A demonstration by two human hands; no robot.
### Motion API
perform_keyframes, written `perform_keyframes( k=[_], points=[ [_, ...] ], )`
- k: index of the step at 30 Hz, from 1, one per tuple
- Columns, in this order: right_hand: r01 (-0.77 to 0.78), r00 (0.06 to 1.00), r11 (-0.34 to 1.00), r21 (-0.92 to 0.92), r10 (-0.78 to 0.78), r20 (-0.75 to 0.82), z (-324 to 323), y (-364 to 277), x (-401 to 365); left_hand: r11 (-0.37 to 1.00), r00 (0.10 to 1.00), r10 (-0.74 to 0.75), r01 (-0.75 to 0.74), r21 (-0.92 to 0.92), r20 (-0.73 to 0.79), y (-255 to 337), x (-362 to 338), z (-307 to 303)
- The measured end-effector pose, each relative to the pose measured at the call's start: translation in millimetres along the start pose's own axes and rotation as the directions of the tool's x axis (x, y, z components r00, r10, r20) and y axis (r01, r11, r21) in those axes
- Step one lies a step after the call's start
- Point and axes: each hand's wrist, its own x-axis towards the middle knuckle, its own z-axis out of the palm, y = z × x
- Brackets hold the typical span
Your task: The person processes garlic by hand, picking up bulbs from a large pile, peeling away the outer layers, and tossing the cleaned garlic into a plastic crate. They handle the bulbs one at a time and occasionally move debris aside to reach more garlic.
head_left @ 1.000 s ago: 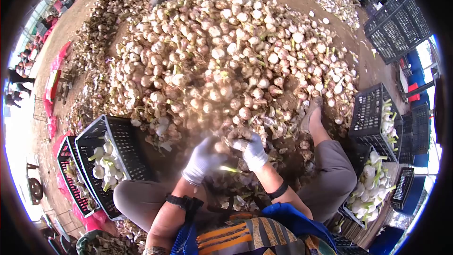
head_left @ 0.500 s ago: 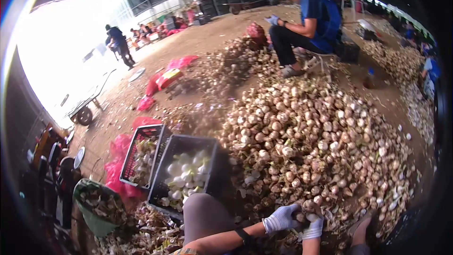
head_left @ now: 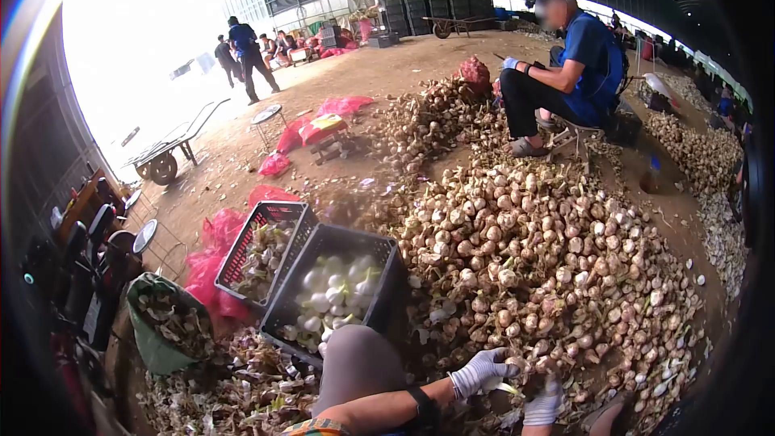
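My left hand, in a whitish striped glove, reaches in from the lower left with its fingers curled round a garlic bulb at the near edge of the pile. A pale green stem shows just below those fingers. Close to its right is my right hand, gloved the same way; its fingers blur into shadow, so I cannot see what they hold. Spread before both hands lies a large pile of unpeeled garlic bulbs. Left of my knee, a dark crate holds clean white bulbs.
A second crate with peelings touches the first. Beside it are a green sack of scraps and pink net bags. Loose skins cover the ground by my knee. A co-worker sits beyond the pile; a cart stands far left.
My view has shifted, so the scene sits further right and lower. My hands have moved slightly apart, the right one lower. A pale stem now shows beneath my left hand.
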Motion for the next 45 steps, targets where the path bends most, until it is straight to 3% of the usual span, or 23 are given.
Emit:
perform_keyframes(
  k=[1,2,3,5,6,8,9,11,13,16,18,24,28,30,31,33,35,37,38,41,43,44,45],
  points=[
    [-0.006,1.0,0.983,-0.186,0.008,0.009,-4,8,0,0.997,1.0,0.0,0.0,0.081,-0.001,-4,0,1],
    [0.159,0.987,0.907,-0.389,-0.149,0.056,-6,18,11,0.979,0.994,0.038,-0.058,0.197,0.106,10,-13,14],
    [0.119,0.993,0.904,-0.41,-0.11,0.047,-9,28,13,0.945,0.99,0.062,-0.1,0.311,0.131,-2,-9,10],
    [0.03,0.992,0.816,-0.577,-0.095,-0.084,-3,29,14,0.574,0.973,0.169,-0.225,0.787,0.155,21,-20,28],
    [0.03,0.992,0.817,-0.576,-0.095,-0.083,-4,35,14,0.573,0.973,0.169,-0.225,0.788,0.154,20,-20,28],
    [0.09,0.993,0.941,-0.327,-0.108,-0.038,-11,46,10,0.327,0.981,0.065,-0.193,0.925,0.182,19,-17,29],
    [0.09,0.993,0.94,-0.329,-0.109,-0.04,-7,40,7,0.329,0.981,0.064,-0.195,0.924,0.184,20,-19,31],
    [-0.203,0.974,0.979,-0.012,0.201,-0.105,1,24,2,0.166,0.964,0.074,-0.264,0.95,0.255,22,-25,35],
    [-0.165,0.981,0.985,-0.052,0.158,-0.108,-18,38,8,0.127,0.953,0.098,-0.296,0.947,0.285,18,-25,32],
    [-0.332,0.94,0.942,0.044,0.335,-0.072,-16,35,14,0.128,0.933,0.153,-0.347,0.929,0.327,17,-26,32],
    [-0.454,0.879,0.843,0.29,0.477,-0.011,-6,30,17,-0.021,0.922,0.191,-0.338,0.941,0.336,9,-23,30],
    [-0.415,0.898,0.801,0.431,0.436,0.055,1,28,15,-0.244,0.792,0.223,-0.52,0.819,0.569,4,-21,22],
    [-0.406,0.896,0.794,0.453,0.444,0.023,0,27,15,-0.154,0.82,0.19,-0.518,0.841,0.54,8,-22,25],
    [-0.407,0.912,0.878,0.251,0.407,0.054,-26,42,22,0.097,0.937,0.145,-0.333,0.938,0.318,9,-23,31],
    [-0.334,0.928,0.896,0.291,0.367,-0.066,-8,32,18,0.173,0.945,0.151,-0.314,0.934,0.289,14,-26,36],
    [-0.218,0.974,0.97,0.106,0.223,-0.039,17,15,0,0.347,0.962,0.142,-0.267,0.899,0.231,21,-30,42],
    [-0.225,0.973,0.965,0.132,0.23,-0.022,10,14,3,0.495,0.963,0.181,-0.266,0.827,0.201,5,-22,32],
    [-0.307,0.941,0.903,0.3,0.336,-0.049,21,-1,1,0.861,0.98,0.161,-0.196,0.469,0.112,1,-21,34],
    [-0.276,0.948,0.918,0.286,0.308,-0.075,2,12,7,0.694,0.999,0.024,-0.048,0.719,0.044,-2,-14,25],
    [-0.172,0.975,0.967,0.189,0.194,-0.104,17,-3,-5,0.859,0.987,0.137,-0.163,0.486,0.09,-17,-5,23],
    [-0.095,0.995,0.96,0.265,0.091,0.025,30,-5,-7,0.922,0.999,0.044,-0.05,0.384,0.025,-6,-11,23],
    [-0.263,0.965,0.822,0.506,0.235,0.119,28,-5,4,0.962,0.998,-0.053,0.061,0.266,-0.035,2,-16,25],
    [-0.259,0.924,0.8,0.541,0.042,0.38,35,-3,8,0.893,0.997,-0.034,0.059,0.446,-0.065,26,-25,40]
  ],
)
